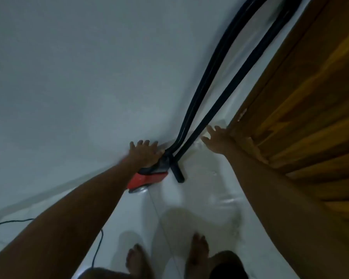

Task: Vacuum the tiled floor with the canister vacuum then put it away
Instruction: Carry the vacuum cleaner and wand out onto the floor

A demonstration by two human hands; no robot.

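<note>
The red canister vacuum [145, 180] stands on the white tiled floor [199, 198] in the corner against the pale wall. Its black hose and tube [216, 77] lean upward along the wall from the canister. My left hand [144, 153] rests on top of the canister where the hose joins, fingers spread over it; a grip cannot be made out. My right hand [218, 139] is open with fingers apart, just right of the black tube and not touching it. My bare feet [197, 252] stand on the tiles below.
A wooden door [300, 97] fills the right side, close to my right arm. The pale wall [79, 77] covers the left and top. A thin black cord [98, 248] trails over the floor at the lower left.
</note>
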